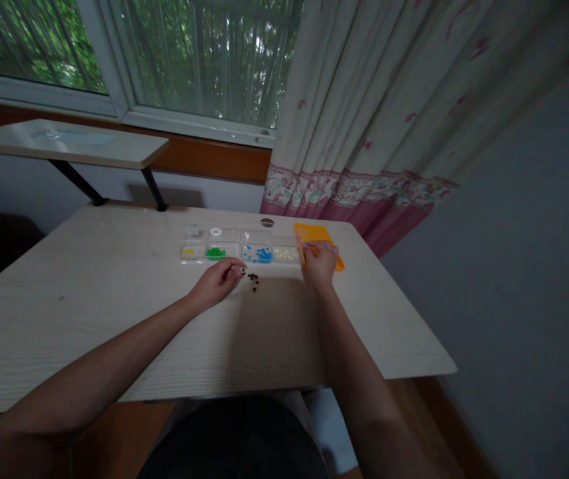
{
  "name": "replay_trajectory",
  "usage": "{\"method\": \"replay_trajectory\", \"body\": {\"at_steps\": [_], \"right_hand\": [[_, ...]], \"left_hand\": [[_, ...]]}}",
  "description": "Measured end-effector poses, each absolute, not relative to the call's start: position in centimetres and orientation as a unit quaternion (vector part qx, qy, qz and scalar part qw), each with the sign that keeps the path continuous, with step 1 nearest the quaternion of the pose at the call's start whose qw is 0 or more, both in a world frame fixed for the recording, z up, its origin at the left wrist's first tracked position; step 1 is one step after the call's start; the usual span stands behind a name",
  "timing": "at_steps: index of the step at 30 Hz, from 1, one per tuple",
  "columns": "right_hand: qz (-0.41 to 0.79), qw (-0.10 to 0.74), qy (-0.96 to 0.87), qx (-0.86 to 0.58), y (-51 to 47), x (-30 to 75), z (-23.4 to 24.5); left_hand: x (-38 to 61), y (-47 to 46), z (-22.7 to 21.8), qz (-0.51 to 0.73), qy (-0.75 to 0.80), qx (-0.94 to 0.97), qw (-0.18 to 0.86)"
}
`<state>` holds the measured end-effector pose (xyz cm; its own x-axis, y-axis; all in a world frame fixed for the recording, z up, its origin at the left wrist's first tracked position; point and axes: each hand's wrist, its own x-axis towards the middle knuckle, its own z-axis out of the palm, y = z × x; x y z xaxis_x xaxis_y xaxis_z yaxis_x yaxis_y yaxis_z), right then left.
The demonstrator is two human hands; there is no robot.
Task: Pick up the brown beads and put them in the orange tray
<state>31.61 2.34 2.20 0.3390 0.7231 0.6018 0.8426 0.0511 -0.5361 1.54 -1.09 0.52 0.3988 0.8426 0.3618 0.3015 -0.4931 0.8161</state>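
A clear plastic compartment tray (225, 235) lies across the table. Its near compartments hold yellow pieces (188, 253), green pieces (215, 253), blue pieces (263, 254) and pale yellow pieces (285, 254). Several small dark brown pieces (253, 278) are scattered on the tabletop in front of it. Just left of these, my left hand (218, 281) rests with curled fingers, the tips brought together; whatever is between them is too small to name. My right hand (321, 261) is closed in a pinch over the tray's right end and an orange board (337, 256). Its fingers hide what they hold.
The light wooden table (155, 346) has a raised white shelf (80, 143) on black legs at its back left. A round cable hole (267, 223) lies behind the tray. Beyond the back edge hang floral curtains (359, 133) beside a window, with a wall at right.
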Motion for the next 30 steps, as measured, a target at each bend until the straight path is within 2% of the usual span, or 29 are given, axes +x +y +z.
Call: {"method": "replay_trajectory", "body": {"at_steps": [4, 14, 23, 30], "right_hand": [[-0.087, 0.401, -0.485, -0.772, 2.2, 33.6, 1.3], [-0.111, 0.363, -0.441, -0.814, 2.3, 34.9, 0.2], [-0.114, 0.372, -0.453, -0.802, 2.2, 34.3, 0.5], [-0.132, 0.392, -0.536, -0.736, 1.9, 32.3, 0.9]], "left_hand": [[1.3, -1.0, 0.9, 0.357, 0.344, 0.833, 0.246], [1.6, -1.2, 0.7, 0.261, 0.261, 0.916, 0.155], [1.6, -1.2, 0.6, 0.249, 0.261, 0.923, 0.136], [1.8, -1.3, 0.7, 0.252, 0.291, 0.916, 0.114]]}}
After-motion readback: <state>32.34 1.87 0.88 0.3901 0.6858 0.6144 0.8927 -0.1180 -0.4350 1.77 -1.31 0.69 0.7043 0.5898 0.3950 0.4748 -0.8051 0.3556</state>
